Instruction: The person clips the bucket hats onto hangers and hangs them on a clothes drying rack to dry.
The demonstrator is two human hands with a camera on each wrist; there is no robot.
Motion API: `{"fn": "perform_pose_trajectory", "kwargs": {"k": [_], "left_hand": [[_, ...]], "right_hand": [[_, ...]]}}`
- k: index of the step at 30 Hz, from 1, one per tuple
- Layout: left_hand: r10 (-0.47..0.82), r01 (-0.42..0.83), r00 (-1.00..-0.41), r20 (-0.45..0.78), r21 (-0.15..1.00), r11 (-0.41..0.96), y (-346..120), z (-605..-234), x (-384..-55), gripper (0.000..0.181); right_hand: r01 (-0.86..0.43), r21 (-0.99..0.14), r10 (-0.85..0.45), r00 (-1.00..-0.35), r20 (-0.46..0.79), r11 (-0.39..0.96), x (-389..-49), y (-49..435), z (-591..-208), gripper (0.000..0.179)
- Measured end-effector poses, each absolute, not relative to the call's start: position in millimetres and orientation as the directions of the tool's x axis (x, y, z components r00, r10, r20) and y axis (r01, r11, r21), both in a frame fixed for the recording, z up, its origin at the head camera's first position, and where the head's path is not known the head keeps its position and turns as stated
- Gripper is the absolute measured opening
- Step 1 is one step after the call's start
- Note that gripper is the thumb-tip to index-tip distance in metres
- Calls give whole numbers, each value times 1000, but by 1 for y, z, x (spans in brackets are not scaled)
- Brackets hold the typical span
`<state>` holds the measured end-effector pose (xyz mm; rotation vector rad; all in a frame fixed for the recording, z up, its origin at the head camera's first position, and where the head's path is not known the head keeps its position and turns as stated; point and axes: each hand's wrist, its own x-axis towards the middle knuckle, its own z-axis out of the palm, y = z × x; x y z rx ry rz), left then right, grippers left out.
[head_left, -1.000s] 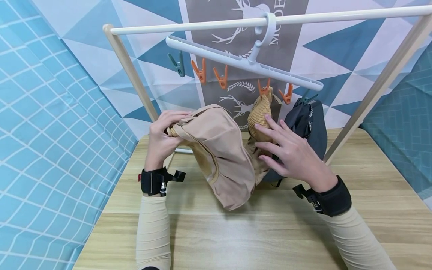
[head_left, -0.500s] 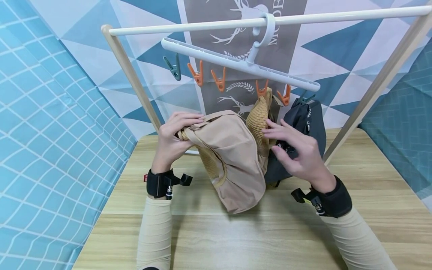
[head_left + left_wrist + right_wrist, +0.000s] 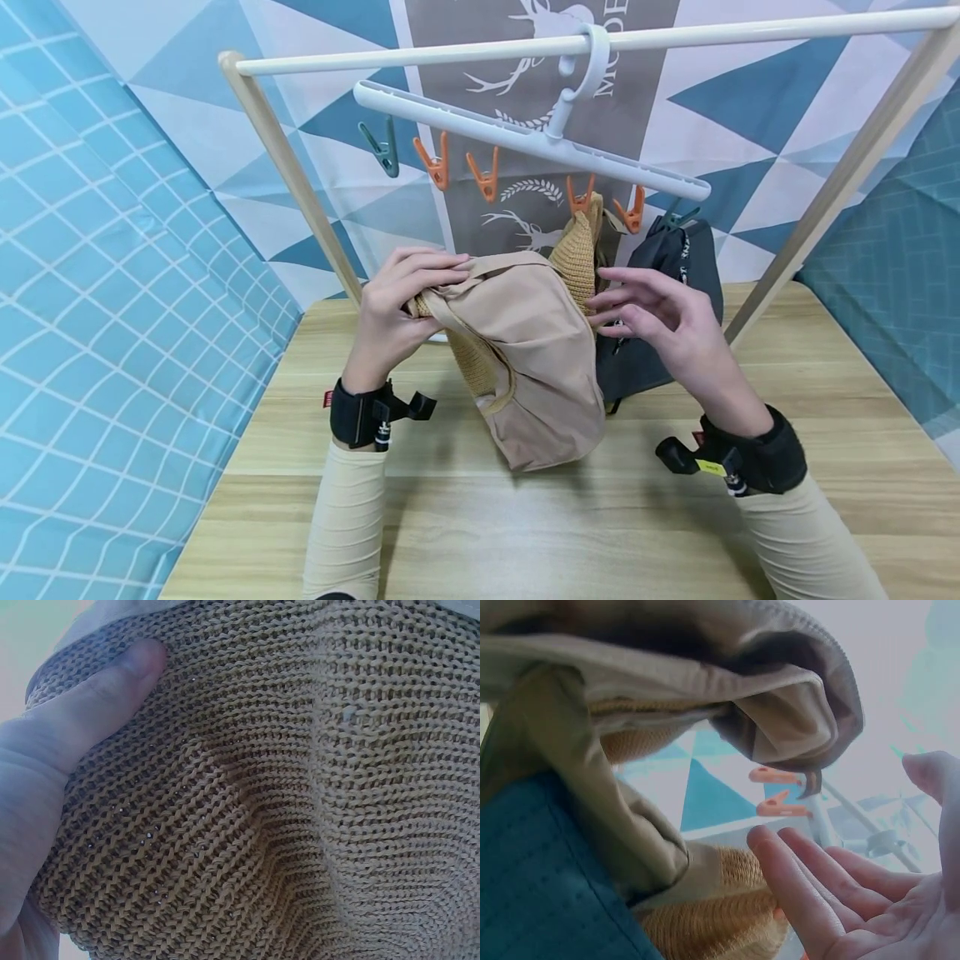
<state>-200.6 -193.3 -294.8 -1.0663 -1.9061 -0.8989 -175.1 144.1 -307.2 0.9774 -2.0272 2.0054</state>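
Note:
A beige cloth sun hat (image 3: 540, 350) with a tan knitted part hangs from an orange clip (image 3: 579, 197) by a knitted fold. My left hand (image 3: 401, 304) grips the hat's left edge. In the left wrist view, the thumb (image 3: 112, 690) presses against the knitted surface (image 3: 225, 795). My right hand (image 3: 667, 321) is at the hat's right side, fingers spread and slightly bent, holding nothing. Its fingertips overlap the knitted fold in the head view. Behind it, a dark hat (image 3: 703, 267) hangs from a green clip (image 3: 678, 215); its stitched blue cloth (image 3: 547, 870) shows in the right wrist view.
A white hanger (image 3: 480, 121) hooks over the rack's white rail (image 3: 420, 57) and tilts down to the right. Several other orange and green clips (image 3: 435, 162) hang from it. Wooden rack posts (image 3: 840, 167) stand at both sides above the wooden table (image 3: 495, 533).
My left hand has moved right and slightly down, bringing the hat's cloth with it. The right hand has drawn back from the knitted fold and turned. The hanger has shifted slightly left.

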Motion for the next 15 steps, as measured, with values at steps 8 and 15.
{"fn": "perform_pose_trajectory", "kwargs": {"k": [8,15], "left_hand": [[376,905,-310,873,149,398,-180,-293,-197,33],[398,912,-264,879,93,399,-163,-291,-190,27]], "right_hand": [[-521,-853,-376,-797,472,35,-167,138,-308,42],[-506,-842,-348,-836,425,186,-156,131,-310,40]]}}
